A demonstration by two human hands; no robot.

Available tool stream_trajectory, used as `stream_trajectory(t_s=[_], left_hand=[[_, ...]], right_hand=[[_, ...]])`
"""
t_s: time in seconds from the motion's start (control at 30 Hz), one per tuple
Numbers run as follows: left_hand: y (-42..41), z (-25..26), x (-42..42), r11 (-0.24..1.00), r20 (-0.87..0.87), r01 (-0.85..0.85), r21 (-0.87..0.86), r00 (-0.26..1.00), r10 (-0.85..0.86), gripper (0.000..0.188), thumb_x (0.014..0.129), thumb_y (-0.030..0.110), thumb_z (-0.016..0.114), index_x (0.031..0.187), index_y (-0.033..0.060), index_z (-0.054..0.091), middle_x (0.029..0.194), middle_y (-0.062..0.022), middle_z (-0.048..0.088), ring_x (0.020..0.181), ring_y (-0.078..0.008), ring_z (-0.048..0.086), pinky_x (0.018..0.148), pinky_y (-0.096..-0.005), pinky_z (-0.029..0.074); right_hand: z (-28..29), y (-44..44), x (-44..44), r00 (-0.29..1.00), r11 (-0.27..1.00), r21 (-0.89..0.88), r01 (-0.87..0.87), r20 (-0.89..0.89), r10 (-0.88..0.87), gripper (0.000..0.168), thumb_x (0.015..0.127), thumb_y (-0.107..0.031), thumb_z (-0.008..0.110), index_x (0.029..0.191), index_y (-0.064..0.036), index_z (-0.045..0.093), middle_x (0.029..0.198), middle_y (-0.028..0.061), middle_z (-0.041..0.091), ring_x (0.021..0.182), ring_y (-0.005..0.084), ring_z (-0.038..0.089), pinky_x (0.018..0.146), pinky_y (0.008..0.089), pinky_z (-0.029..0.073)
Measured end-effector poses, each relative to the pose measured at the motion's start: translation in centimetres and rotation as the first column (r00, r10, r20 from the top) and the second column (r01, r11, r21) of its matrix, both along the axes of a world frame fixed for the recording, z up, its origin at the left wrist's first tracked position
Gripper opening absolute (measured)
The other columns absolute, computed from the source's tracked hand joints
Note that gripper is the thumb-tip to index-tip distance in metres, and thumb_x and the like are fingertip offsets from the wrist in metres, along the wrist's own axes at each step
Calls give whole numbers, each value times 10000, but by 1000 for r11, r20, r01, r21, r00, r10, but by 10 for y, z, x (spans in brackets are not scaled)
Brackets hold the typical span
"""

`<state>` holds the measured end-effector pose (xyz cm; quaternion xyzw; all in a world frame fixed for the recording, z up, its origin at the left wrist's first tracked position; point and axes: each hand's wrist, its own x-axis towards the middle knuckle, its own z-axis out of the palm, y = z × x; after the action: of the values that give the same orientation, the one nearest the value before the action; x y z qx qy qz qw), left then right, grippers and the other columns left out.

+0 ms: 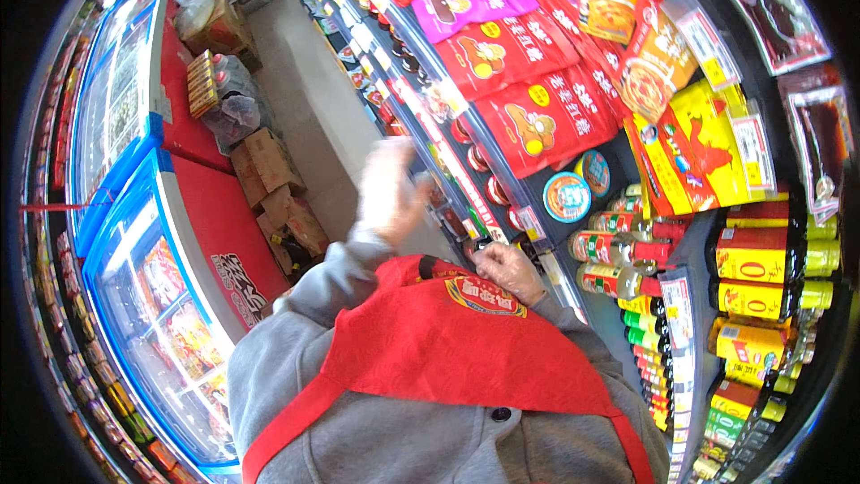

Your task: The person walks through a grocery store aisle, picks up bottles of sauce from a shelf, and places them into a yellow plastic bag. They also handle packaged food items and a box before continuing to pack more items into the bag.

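Note:
Blurred by motion, my left hand [390, 195] is over the aisle floor beside the shelf front. Its thumb stands apart from the fingers, and I see nothing held in it. My right hand [508, 270] has curled fingers and is close to the shelf's price rail [531, 222], just above my red apron [463, 343]. Whether those fingers grip something small is hidden. Past the rail lie red pouches [537, 121] and a purple pouch [470, 3]. Two round tubs [566, 197] sit near glass bottles with red caps [605, 247].
Chest freezers [161, 309] with blue rims line the left side. Along their red fronts stand cardboard boxes [269, 165] and plastic jugs [232, 74] on the aisle floor [295, 60]. Yellow-labelled dark bottles [752, 262] and hanging price tags [705, 40] are at the right.

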<state>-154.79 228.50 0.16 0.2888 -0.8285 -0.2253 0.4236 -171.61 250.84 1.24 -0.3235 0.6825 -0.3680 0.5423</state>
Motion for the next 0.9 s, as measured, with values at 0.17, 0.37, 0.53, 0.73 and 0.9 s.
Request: stream_trajectory(t_s=[0.17, 0.37, 0.53, 0.73, 0.9], left_hand=[[-81, -35, 171, 721, 269, -662, -206, 670, 692, 608, 899, 218, 690, 1434, 27, 473, 1438, -224, 500, 1358, -439, 429, 1089, -603, 343], [-111, -92, 336, 170, 534, -892, -419, -91, 840, 674, 972, 516, 535, 1484, 89, 434, 1470, -201, 483, 1378, -371, 443, 1018, -618, 409], [-96, -100, 366, 31, 804, -948, -315, -250, 539, 712, 994, 514, 495, 1525, 51, 385, 1569, -210, 402, 1444, -363, 398, 1078, -642, 370], [-84, -142, 385, 127, 785, -907, -401, -269, 558, 700, 1012, 424, 481, 1559, 15, 326, 1624, -211, 318, 1505, -361, 299, 1211, -556, 221], [-86, -134, 382, 189, 828, -907, -377, -238, 509, 679, 1043, 417, 434, 1550, -22, 328, 1629, -225, 296, 1522, -373, 255, 1248, -502, 154]], right_hand=[[-2, -42, 13, 962, 982, -12, -189, -203, 183, 282, 938, -244, 715, 805, -17, 613, 724, 38, 605, 698, 112, 545, 717, 317, 496], [-1, -104, 46, 857, 909, 59, -413, -313, 410, 410, 943, -344, 701, 738, -21, 553, 698, 121, 547, 667, 246, 509, 699, 414, 443], [1, -152, 63, 772, 829, 49, -557, -338, 539, 403, 940, -346, 702, 752, -19, 561, 736, 140, 568, 722, 284, 535, 708, 420, 445], [-9, -226, 87, 620, 680, 202, -705, -290, 729, 398, 917, -395, 699, 828, -19, 600, 879, 190, 654, 864, 338, 628, 807, 436, 477], [-27, -297, 99, 650, 680, 91, -727, -225, 726, 319, 930, -321, 696, 903, -9, 638, 892, 161, 692, 859, 279, 662, 806, 405, 514]])
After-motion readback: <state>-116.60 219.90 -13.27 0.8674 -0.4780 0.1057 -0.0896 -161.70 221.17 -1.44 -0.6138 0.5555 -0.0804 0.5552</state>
